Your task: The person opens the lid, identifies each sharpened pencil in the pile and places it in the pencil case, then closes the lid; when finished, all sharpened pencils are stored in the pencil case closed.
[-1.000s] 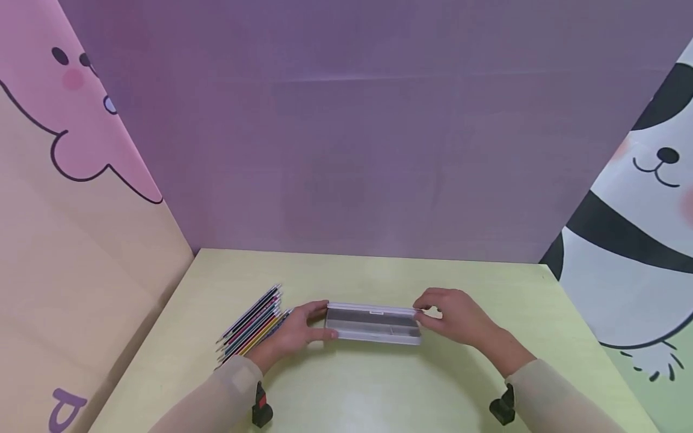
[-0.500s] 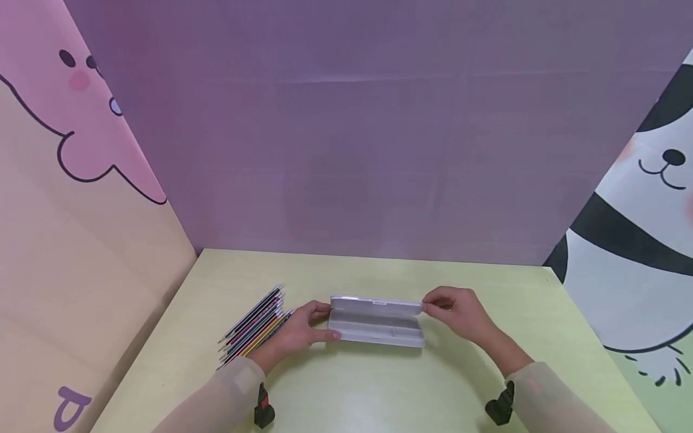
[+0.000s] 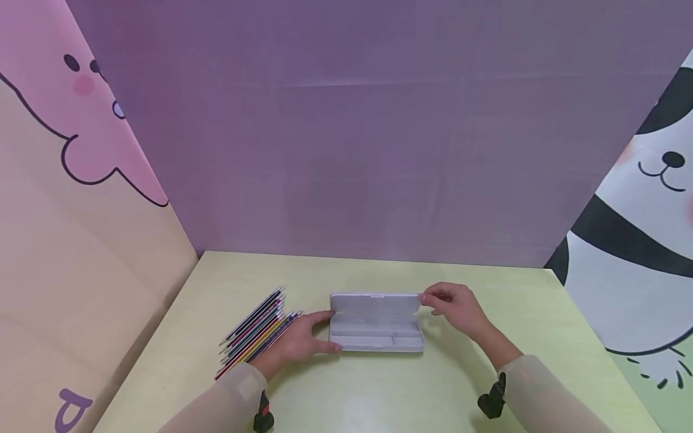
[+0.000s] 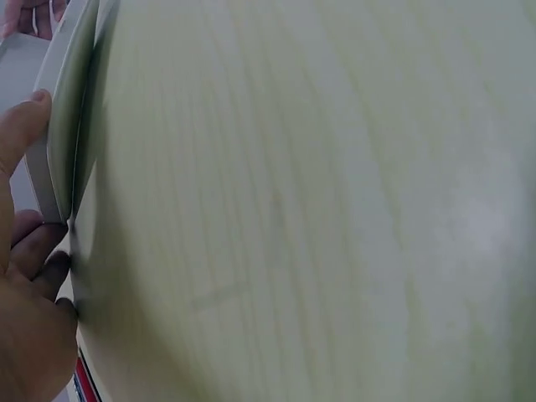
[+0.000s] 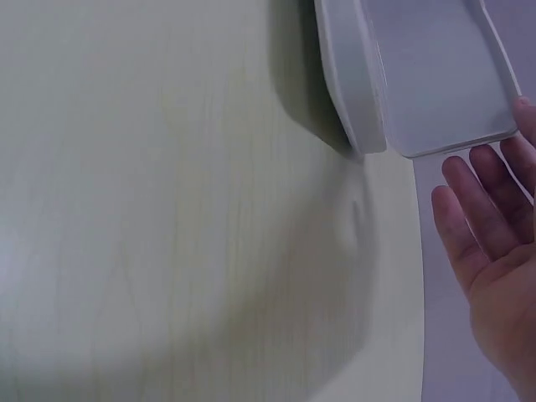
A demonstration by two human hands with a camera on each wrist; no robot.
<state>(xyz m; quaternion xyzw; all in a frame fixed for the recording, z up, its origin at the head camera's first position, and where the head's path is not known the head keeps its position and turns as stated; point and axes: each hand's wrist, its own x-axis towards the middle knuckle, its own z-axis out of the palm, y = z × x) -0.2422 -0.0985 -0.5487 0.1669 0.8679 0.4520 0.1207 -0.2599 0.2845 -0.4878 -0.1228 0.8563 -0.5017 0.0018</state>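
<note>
A whitish, see-through plastic pencil case (image 3: 361,341) lies mid-table with its lid (image 3: 373,304) raised at the back. Small dividers show in its base. My left hand (image 3: 298,344) grips the case's left end, the thumb at the front corner and the fingers towards the back. The left wrist view shows that thumb on the case wall (image 4: 60,109). At the lid's upper right corner, my right hand (image 3: 456,308) pinches the edge between thumb and finger. In the right wrist view its other fingers (image 5: 481,205) spread below the lid (image 5: 444,75).
Several pencils (image 3: 254,331) in mixed colours lie in a slanted bundle left of the case, partly behind my left hand and forearm. A purple wall (image 3: 368,168) rises behind the pale wooden table (image 3: 379,391), and printed panels stand at both sides.
The lid has swung up and back from nearly over the base to about upright, with my right hand on its corner. My left hand keeps its hold on the left end.
</note>
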